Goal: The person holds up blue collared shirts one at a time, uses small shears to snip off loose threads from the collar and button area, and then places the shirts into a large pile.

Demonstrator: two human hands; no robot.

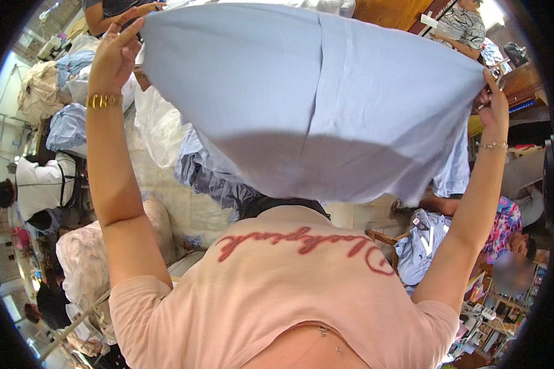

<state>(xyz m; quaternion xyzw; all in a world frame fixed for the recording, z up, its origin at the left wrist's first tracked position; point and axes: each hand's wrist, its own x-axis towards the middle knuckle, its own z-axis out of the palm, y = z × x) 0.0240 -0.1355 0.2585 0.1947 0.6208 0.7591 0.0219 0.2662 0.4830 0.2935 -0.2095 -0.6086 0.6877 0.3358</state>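
A light blue garment [252, 80] is stretched wide in front of me, held up between my two hands. A straight seam or fold runs down its middle, and a shadow lies across its lower part. My left hand [114, 61], with a gold band at the wrist, pinches the upper left corner between thumb and fingers. The right corner is gripped by my right hand [492, 103], raised at the far right with a thin bracelet below it. More blue cloth [212, 169] hangs in folds below the garment's left side.
White plastic bags [157, 126] and heaped clothes [40, 92] lie at the left. At the lower right are folded blue shirts [421, 243]. A person in white [46, 181] sits at the left; others are at the top and right. A brown wooden surface [391, 13] stands at the back.
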